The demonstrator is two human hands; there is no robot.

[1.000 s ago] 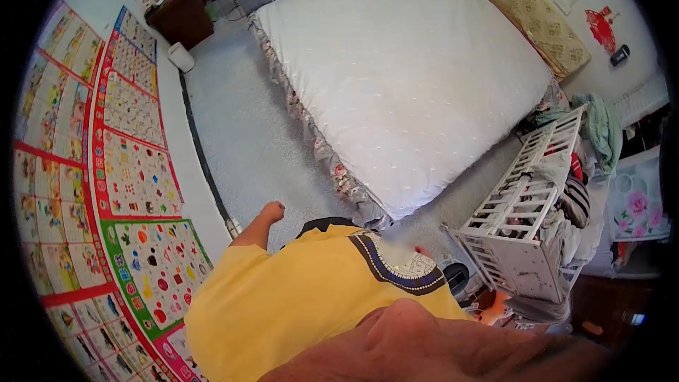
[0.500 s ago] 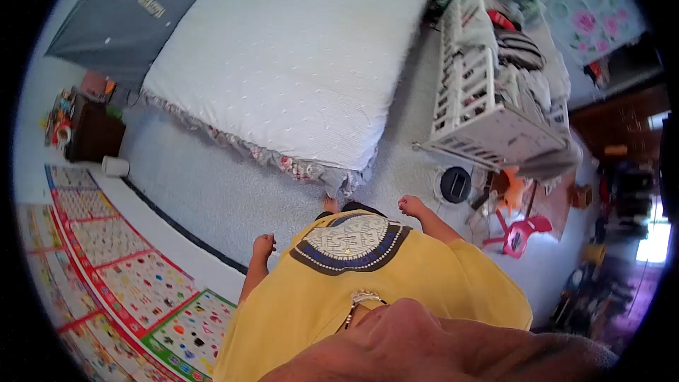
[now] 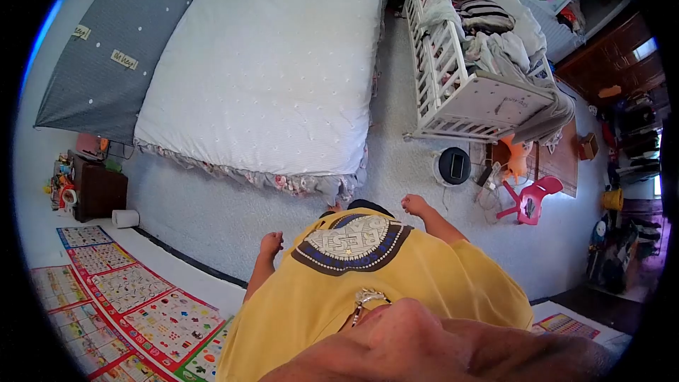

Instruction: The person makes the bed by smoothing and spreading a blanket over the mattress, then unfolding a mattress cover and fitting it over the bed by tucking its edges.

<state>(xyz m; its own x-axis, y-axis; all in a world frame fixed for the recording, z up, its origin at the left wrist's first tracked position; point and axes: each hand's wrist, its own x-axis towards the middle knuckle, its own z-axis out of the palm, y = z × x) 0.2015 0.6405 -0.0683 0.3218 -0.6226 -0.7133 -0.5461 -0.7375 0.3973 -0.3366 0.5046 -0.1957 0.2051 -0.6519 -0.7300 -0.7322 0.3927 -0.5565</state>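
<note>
My left hand (image 3: 271, 242) hangs in front of my left side, its fingers curled in with nothing visible in them. Ahead of my right side is my right hand (image 3: 415, 204), also loosely closed, and I see nothing in it. Neither touches anything. Between them is the yellow T-shirt (image 3: 424, 276) I wear, with a dark round print. Beyond my hands stands a bed (image 3: 262, 64) with a white cover and a ruffled floral skirt. On the floor to the right of my right hand lies a round black-and-white device (image 3: 454, 167).
A white crib (image 3: 488, 99) piled with clothes stands at the right. Near it are a pink child's chair (image 3: 530, 199) and an orange toy (image 3: 518, 158). At the left are a dark cabinet (image 3: 102, 191), a small white bin (image 3: 125, 218) and picture charts (image 3: 134, 288) on the wall.
My view has turned, so the bed and crib sit further left and the wall charts lower. Both hands stay loosely closed at my sides, the left held slightly differently.
</note>
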